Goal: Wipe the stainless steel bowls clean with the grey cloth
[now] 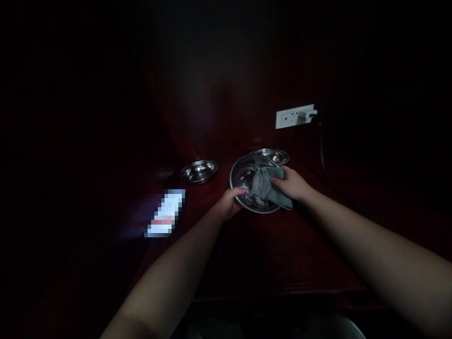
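A shiny metal bowl is tilted with its inside toward me. My left hand grips its lower left rim, thumb over the edge and fingers behind. My right hand is closed on a grey-green cloth, which lies against the inside and right rim of the bowl. The right thumb presses on the cloth, while the other right fingers are mostly hidden. Behind the bowl lies a metal dish, partly covered from view. A second, shallow metal bowl sits to the left, apart from both hands.
On the left of the dark red table lies a lit, blurred-out screen with a cable near it. A white wall socket holds a plug, whose dark cord hangs down at the right. The surroundings are very dark.
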Demonstrator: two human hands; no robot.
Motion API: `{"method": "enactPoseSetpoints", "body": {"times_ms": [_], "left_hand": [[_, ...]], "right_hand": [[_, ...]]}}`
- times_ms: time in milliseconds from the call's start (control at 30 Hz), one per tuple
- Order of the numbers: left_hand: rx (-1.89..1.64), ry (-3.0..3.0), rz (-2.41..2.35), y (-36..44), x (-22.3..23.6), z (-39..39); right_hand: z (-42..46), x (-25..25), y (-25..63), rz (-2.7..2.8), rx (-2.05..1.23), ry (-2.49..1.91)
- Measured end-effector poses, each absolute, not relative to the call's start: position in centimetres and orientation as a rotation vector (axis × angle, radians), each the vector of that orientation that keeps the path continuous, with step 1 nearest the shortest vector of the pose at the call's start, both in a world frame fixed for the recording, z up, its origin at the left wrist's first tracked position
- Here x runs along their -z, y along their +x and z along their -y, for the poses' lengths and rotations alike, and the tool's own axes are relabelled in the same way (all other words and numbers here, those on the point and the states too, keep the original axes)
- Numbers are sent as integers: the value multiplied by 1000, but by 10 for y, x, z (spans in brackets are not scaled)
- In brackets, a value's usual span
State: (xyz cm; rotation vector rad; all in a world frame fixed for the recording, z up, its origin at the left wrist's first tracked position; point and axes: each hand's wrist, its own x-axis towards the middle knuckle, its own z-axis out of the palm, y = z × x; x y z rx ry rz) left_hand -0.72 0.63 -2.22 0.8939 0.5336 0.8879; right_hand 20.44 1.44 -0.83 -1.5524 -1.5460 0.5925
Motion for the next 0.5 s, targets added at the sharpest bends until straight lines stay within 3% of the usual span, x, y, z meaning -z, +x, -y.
{"method": "enactPoseSetpoints", "body": {"times_ms": [500], "left_hand": [[-881, 900, -545, -6, 22, -6]], "right_hand": [[-15, 9, 205, 1555, -589, -1549]]}}
